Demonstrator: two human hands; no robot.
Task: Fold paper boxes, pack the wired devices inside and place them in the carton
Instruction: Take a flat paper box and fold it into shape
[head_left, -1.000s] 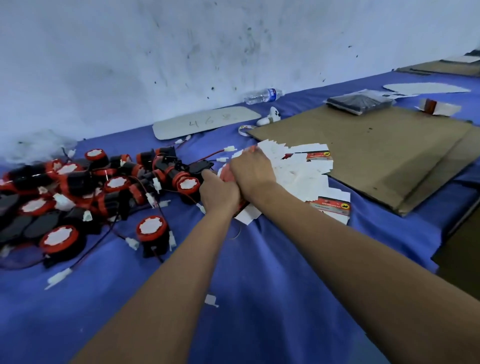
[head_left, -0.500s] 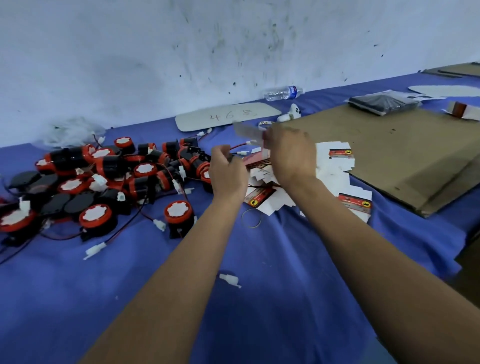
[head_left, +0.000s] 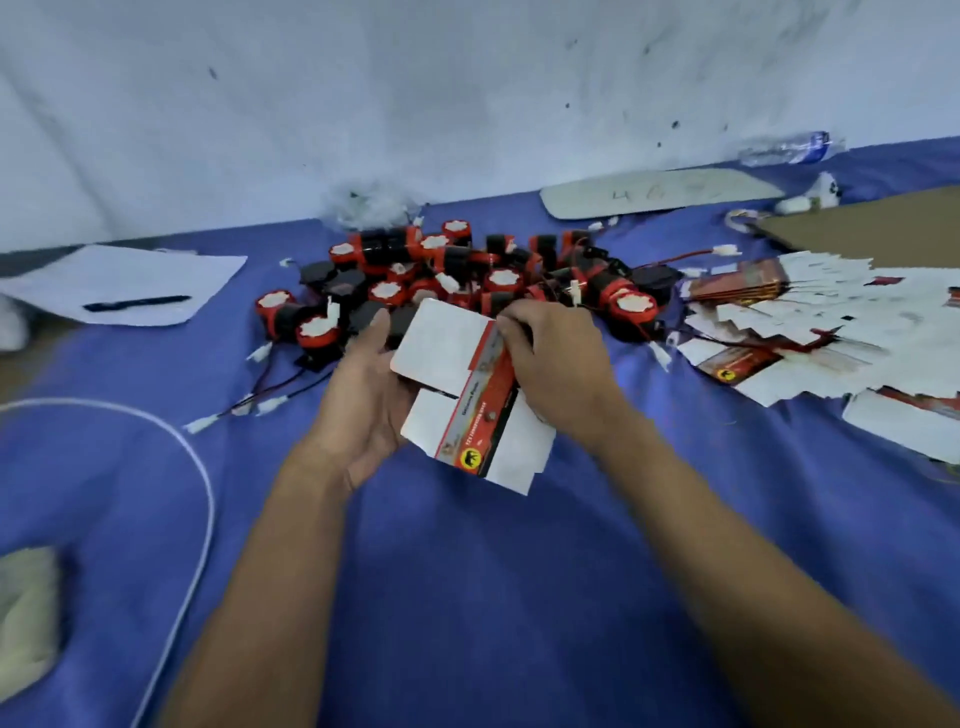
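While the flat box blank (head_left: 470, 395) is held above the blue cloth (head_left: 467, 597), the left hand (head_left: 363, 410) cups its white flap from the side, fingers curled round the edge, and the right hand (head_left: 558, 364) pinches the red printed panel at the top, apparently to open the blank into shape. The wired devices (head_left: 467, 280) lie heaped just beyond the hands, within easy reach for packing. More blanks (head_left: 831, 332) lie scattered to the right beside cardboard (head_left: 883, 223). No carton can be made out.
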